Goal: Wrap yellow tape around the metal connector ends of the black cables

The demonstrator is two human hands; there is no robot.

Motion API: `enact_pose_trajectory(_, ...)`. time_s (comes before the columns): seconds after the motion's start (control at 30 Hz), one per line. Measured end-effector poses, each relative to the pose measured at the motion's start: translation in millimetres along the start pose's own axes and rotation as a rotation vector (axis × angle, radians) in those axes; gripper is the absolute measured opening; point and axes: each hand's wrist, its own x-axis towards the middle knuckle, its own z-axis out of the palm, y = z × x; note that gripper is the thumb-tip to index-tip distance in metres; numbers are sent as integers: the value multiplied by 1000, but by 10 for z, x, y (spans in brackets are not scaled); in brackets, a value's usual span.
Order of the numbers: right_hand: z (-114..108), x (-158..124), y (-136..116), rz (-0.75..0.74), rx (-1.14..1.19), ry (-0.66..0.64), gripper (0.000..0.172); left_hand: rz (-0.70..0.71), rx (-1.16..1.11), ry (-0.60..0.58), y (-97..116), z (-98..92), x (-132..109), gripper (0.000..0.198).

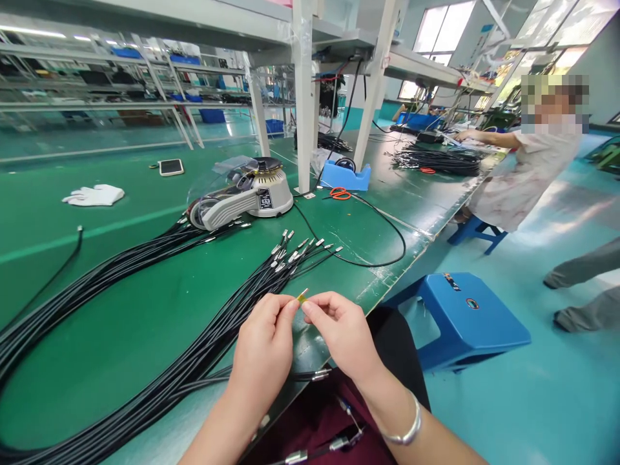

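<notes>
My left hand (266,336) and my right hand (343,329) meet above the table's near edge, fingertips pinched together. Between them shows a small strip of yellow tape (302,298) around a thin, metal-tipped cable end; the fingers hide most of it. Just beyond lies a bundle of black cables (227,310) with silver metal connectors, looping round the left side of the table. A few more cable ends (320,374) poke out under my wrists. On my lap are more cable connectors (296,457).
A grey tape dispenser (276,190) stands behind the cables. Orange-handled scissors (340,194) lie near a blue tape holder (346,177). A white glove (94,195) and a phone (171,167) rest at left. A blue stool (479,323) is at right; a co-worker (518,174) sits farther along.
</notes>
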Motion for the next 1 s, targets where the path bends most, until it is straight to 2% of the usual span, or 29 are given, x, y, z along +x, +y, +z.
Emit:
enact_pose_trajectory(0.17, 0, 2, -21, -14, -18, -2, 16, -164, -66, -80, 33, -20, 12, 28)
enact_pose_trajectory(0.33, -3, 9, -39, -27, -22, -12, 16, -285, -259, -126, 77, -30, 21, 30)
enact_pose_trajectory(0.6, -7, 12, -40, -32, 7, -24, 14, -287, -377, -135, 44, -15, 16, 28)
enact_pose_trajectory(1.0, -18, -25, -47, -46, 17, -42, 14, -269, -436, -190, 69, -37, 49, 29)
